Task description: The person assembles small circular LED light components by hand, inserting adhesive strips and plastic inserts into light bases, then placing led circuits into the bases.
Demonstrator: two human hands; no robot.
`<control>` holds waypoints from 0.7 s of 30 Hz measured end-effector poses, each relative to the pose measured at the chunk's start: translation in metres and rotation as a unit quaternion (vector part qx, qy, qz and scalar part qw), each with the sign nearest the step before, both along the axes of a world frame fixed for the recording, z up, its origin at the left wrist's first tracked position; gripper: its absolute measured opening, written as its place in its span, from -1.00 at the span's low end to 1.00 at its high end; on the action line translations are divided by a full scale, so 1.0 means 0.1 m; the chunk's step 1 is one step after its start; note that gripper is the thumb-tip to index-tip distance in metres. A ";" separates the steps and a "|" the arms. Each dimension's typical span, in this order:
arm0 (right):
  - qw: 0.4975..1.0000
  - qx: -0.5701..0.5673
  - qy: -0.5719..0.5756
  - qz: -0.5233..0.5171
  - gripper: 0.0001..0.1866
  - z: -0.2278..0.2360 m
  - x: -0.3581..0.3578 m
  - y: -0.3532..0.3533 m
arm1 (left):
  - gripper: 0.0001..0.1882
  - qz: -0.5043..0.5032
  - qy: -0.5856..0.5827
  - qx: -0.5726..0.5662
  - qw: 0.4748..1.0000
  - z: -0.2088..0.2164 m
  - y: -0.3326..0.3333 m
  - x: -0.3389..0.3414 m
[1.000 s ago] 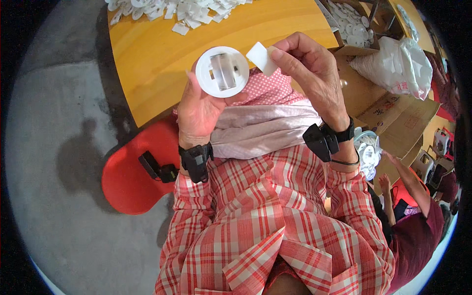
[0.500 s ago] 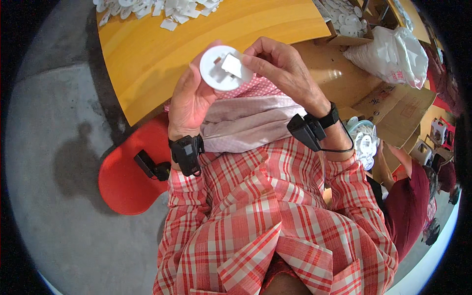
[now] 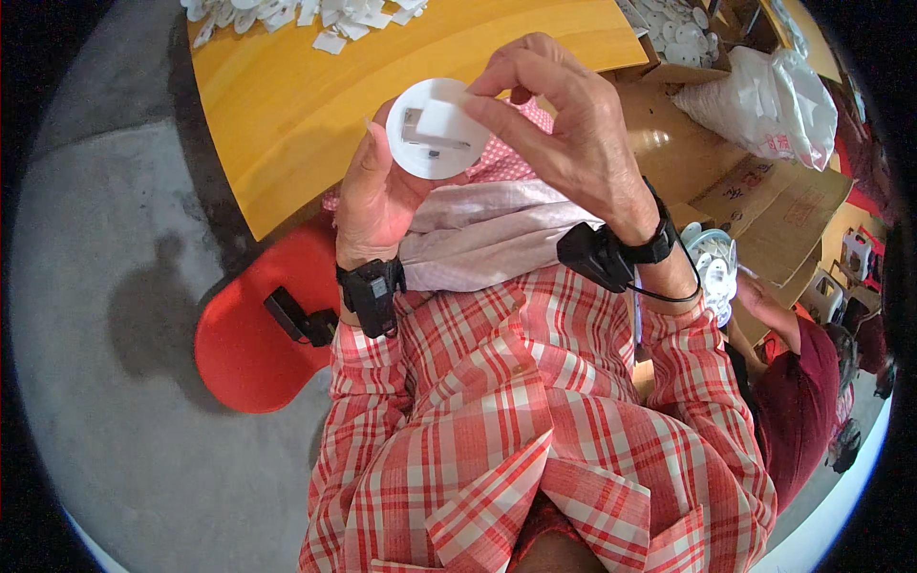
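Your left grip was cupped around a round white disc, its slotted face turned up toward you. Your right grip pinched a thin white plate at its upper right corner. The plate lay over the upper right part of the disc, partly covering the slot; you could not tell whether the two touched. Both pieces were in front of your lap, overlapping the table's near edge in your view.

Past the disc, a stretch of yellow wood on the table ran to a heap of white parts. A cardboard box filled with white discs stood by the table's right corner, with a white bag beside it. A red stool was at your left on the grey floor, and another person sat to your right.
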State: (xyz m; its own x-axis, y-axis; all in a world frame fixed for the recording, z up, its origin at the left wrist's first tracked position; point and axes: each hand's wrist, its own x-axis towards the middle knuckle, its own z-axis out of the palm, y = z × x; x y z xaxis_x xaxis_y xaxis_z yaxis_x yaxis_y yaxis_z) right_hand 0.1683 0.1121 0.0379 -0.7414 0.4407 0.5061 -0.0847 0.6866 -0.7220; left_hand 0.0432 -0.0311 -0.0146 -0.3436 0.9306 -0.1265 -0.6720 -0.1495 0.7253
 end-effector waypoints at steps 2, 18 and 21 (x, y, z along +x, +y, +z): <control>1.000 0.014 0.006 0.001 -0.86 0.02 -0.02 -0.03 | -0.24 -0.007 0.009 0.012 1.000 0.01 0.03 0.01; 0.997 0.072 -0.010 -0.005 -0.88 0.07 -0.04 0.00 | -0.28 -0.008 -0.028 0.013 0.999 0.05 0.07 0.03; 0.997 0.075 -0.001 -0.008 -0.88 0.17 -0.08 -0.05 | -0.29 -0.012 -0.018 0.013 1.000 0.07 0.05 0.01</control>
State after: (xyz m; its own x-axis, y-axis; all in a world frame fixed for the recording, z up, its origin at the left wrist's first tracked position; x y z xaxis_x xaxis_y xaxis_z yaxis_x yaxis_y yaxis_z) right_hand 0.1600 0.1070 0.0550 -0.7360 0.3722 0.5654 -0.0703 0.7887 -0.6107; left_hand 0.0442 -0.0256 -0.0077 -0.3176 0.9412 -0.1149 -0.7016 -0.1517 0.6963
